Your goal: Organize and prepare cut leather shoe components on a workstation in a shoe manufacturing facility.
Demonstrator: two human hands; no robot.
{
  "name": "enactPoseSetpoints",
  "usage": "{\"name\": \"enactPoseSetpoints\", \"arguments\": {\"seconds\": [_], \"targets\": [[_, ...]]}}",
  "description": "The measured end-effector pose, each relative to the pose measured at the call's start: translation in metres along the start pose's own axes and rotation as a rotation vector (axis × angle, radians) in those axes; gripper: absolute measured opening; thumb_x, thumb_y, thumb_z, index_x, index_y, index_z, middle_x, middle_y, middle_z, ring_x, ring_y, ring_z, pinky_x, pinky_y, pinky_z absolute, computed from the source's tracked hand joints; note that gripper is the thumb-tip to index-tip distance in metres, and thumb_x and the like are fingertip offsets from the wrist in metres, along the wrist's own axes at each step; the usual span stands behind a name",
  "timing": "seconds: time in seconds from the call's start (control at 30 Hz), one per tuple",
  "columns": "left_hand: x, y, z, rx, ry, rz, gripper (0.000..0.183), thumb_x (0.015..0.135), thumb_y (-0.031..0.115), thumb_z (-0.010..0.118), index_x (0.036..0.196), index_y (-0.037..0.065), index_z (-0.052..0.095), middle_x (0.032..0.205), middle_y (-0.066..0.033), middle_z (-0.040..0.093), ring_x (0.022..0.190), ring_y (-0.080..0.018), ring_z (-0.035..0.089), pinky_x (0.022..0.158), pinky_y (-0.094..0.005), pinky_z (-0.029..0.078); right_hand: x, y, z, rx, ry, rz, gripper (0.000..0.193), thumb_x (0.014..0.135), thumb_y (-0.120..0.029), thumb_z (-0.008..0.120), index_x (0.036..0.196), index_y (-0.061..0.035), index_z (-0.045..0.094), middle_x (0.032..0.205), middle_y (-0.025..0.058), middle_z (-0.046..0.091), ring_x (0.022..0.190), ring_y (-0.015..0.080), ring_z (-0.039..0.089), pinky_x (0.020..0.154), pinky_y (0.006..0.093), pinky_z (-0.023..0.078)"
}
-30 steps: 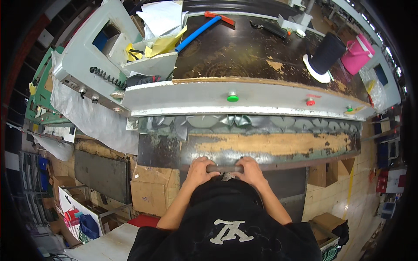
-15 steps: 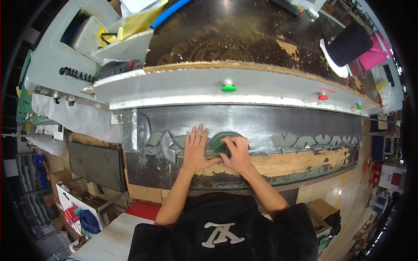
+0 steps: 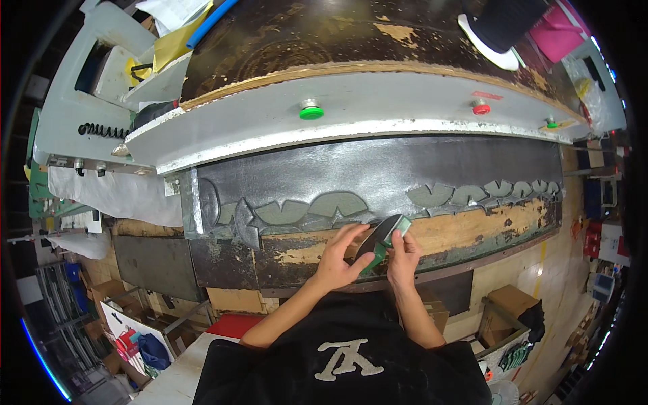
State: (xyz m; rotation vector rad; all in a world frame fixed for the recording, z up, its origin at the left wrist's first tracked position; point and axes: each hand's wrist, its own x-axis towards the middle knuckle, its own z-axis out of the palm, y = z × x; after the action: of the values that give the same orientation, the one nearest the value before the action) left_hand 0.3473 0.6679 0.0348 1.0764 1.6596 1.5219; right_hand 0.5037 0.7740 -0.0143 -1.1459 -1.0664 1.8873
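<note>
A green cutting die (image 3: 399,227) with a black face or piece of material (image 3: 370,243) in it is tilted up between my hands, above the near edge of the bench. My right hand (image 3: 403,262) grips its right end, thumb and fingers pinched on it. Around its left end curls my left hand (image 3: 334,262), the thumb at the green lower edge and the fingers by the black side; the exact contact is partly hidden. Beyond them lies a shiny black sheet (image 3: 378,162) with several fan-shaped cut-outs along its near edge, among them a grey-green one (image 3: 337,204).
A white press beam (image 3: 378,101) spans the far side, with a green button (image 3: 311,113) and a red button (image 3: 480,109). The worn wooden bench edge (image 3: 472,233) lies nearest me. A black-and-white cylindrical object (image 3: 499,34) rests on the upper surface at right.
The die has been lifted off the sheet, brought nearer me and tilted, and a fan-shaped cut-out shows where it was. My left hand has left the sheet and moved to the die.
</note>
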Motion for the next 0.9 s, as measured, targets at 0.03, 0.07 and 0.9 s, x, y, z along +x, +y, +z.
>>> {"name": "enactPoseSetpoints", "arguments": {"seconds": [0.03, 0.07, 0.9], "targets": [[-0.001, 0.001, 0.0, 0.008, -0.054, -0.065, 0.057, 0.092, 0.022, 0.083, 0.141, 0.002, 0.063, 0.133, -0.0174, 0.068, 0.114, -0.0257, 0.071, 0.096, -0.0371, 0.057, -0.007, -0.004, 0.004, -0.022, 0.018, 0.068, 0.025, 0.11, -0.022, 0.066, 0.101, -0.0011, 0.076, 0.096, -0.0021, 0.064, 0.082, 0.0048, 0.051, 0.073, 0.0226, 0.042], [-0.002, 0.002, 0.001, 0.018, -0.107, -0.13, 0.055, 0.093, 0.02, 0.082, 0.142, 0.003, 0.063, 0.133, -0.018, 0.068, 0.114, -0.0244, 0.071, 0.095, -0.0358, 0.057, -0.012, 0.002, 0.004, -0.015, 0.027, 0.068, 0.025, 0.11, -0.022, 0.066, 0.101, -0.0011, 0.076, 0.096, -0.0021, 0.064, 0.082, 0.0048, 0.051, 0.073, 0.0226, 0.042], [0.091, -0.059, 0.0, 0.644, 0.074, 0.083, 0.085, 0.081, 0.024, 0.09, 0.153, 0.004, 0.05, 0.153, -0.0271, 0.053, 0.145, -0.0456, 0.047, 0.122, -0.0547, 0.034, 0.083, -0.027, -0.012, -1.297, 0.0, -0.714, 0.04, 0.083, -0.023, 0.087, 0.116, -0.0062, 0.072, 0.141, 0.0216, 0.06, 0.122, 0.0411, 0.059, 0.109, 0.0542, 0.041]]}}
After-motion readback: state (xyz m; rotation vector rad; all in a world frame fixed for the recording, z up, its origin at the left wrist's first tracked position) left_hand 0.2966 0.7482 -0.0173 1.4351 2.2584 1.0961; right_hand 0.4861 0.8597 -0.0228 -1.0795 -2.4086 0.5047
